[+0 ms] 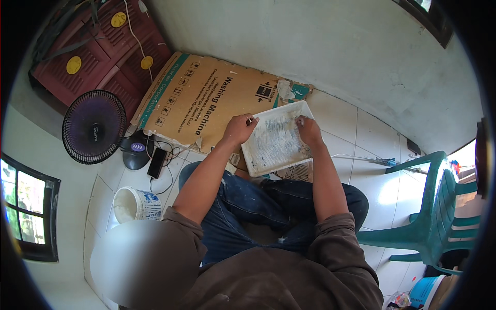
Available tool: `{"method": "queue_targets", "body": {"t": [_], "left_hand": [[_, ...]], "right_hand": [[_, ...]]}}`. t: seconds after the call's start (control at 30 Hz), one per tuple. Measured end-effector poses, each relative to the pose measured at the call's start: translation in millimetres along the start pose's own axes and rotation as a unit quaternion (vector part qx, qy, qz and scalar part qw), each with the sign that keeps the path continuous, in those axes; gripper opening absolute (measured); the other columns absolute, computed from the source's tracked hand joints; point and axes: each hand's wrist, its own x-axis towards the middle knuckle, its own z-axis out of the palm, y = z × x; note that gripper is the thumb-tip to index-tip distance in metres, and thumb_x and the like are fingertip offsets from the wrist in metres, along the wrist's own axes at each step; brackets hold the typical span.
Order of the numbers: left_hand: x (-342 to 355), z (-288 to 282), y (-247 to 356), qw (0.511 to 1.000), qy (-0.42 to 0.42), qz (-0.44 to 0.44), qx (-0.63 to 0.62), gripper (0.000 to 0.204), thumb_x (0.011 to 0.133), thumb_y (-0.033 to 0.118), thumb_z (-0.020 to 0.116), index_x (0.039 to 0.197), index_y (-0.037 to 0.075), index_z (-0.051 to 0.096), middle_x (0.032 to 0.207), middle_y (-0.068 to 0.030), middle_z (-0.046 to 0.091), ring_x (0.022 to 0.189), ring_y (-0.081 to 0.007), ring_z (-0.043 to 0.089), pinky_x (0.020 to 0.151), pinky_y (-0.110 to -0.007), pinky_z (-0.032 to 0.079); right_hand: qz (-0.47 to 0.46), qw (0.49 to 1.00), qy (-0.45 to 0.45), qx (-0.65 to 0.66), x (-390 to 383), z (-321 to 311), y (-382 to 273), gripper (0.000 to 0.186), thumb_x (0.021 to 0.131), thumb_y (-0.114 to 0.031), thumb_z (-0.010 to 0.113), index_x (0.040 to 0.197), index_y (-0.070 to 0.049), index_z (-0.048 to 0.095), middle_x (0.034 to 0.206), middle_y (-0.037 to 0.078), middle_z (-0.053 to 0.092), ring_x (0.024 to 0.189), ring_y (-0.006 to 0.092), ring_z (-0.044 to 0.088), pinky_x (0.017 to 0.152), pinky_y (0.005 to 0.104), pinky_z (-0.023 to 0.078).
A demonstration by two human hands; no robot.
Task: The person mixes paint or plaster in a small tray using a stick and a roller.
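Observation:
A white paint tray (268,167), ridged inside and smeared with grey and dark paint, is tilted above my crossed legs. My left hand (241,129) is closed on its left rim, near the upper corner. Something small and dark shows at those fingertips, too small to name. Over the right side of the tray, my right hand (310,132) is closed, its fingertips bent down to the inner surface. Whatever those fingers hold, if anything, is hidden.
Flattened cardboard (206,98) covers the floor ahead. To the left are a black fan (94,126), a phone (157,164) with cables and a paint-stained white bucket (137,204). A green plastic chair (431,212) stands at right, near a thin rod with a blue end (387,161).

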Motion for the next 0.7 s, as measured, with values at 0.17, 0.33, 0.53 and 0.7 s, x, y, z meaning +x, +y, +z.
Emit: {"method": "queue_targets", "body": {"t": [0.17,0.33,0.53,0.7], "left_hand": [[4,3,1,1.000,0.005,0.012,-0.002,0.036,0.099,0.037,0.067,0.100,0.002,0.073,0.085,-0.0183,0.073,0.079,-0.0326,0.071,0.076,-0.041,0.055],[-4,5,-18,1.000,-0.010,-0.007,0.002,0.040,0.095,0.044,0.067,0.102,0.005,0.075,0.090,-0.0200,0.074,0.087,-0.0389,0.071,0.080,-0.048,0.056],[-5,14,-8,0.999,-0.025,0.016,0.024,0.043,0.097,0.047,0.062,0.103,0.007,0.076,0.088,-0.0197,0.074,0.085,-0.0403,0.071,0.080,-0.050,0.057],[-12,13,-29,0.995,-0.060,-0.007,0.084,0.042,0.100,0.046,0.059,0.108,0.009,0.077,0.106,-0.0234,0.073,0.106,-0.0373,0.069,0.097,-0.048,0.053]], "right_hand": [[0.026,0.986,0.166,0.019,10,-6,-8,0.020,0.097,-0.027,0.067,0.101,-0.009,0.076,0.090,0.025,0.073,0.087,0.0454,0.071,0.076,0.0511,0.056],[0.038,0.995,0.003,0.096,-7,35,-68,0.031,0.100,-0.039,0.068,0.094,-0.010,0.076,0.081,0.020,0.072,0.075,0.0362,0.070,0.074,0.0431,0.054],[-0.025,0.975,-0.149,0.162,-21,53,-55,0.053,0.107,-0.047,0.049,0.095,-0.001,0.074,0.092,0.023,0.074,0.090,0.0389,0.070,0.087,0.0435,0.053],[0.035,0.997,0.056,0.029,1,26,-27,0.047,0.107,-0.040,0.052,0.103,-0.001,0.078,0.097,0.025,0.074,0.096,0.0421,0.072,0.091,0.0478,0.054]]}}
